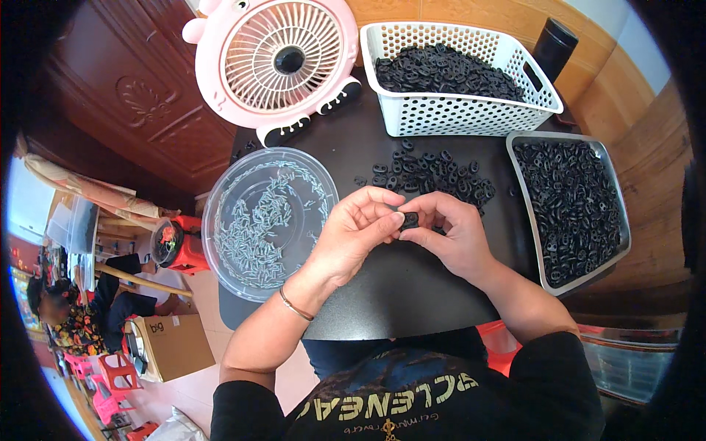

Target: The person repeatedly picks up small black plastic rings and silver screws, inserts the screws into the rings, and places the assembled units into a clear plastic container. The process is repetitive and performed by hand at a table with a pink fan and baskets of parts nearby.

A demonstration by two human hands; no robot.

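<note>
Black plastic piece (410,220) sits within the grip: left hand (355,232) and right hand (457,232) both pinch it, probably to steady something so small. Beyond the grip a white perforated basket (460,119), leftward a clear tub (296,213) of silvery pins (250,235), rightward a metal tray (526,209), just ahead loose black pieces (434,173), seem placed for reach. Carved door (140,95) far left; dark desk (382,301) beneath.

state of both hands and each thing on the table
left hand: pinching a small black piece
right hand: fingers on the same piece
clear round tub: uncovered, partly filled with small pins
white basket: uncovered, heaped with black parts
metal tray: uncovered, filled with similar parts
loose parts: scattered
pink fan: upright, running or not unclear
</note>
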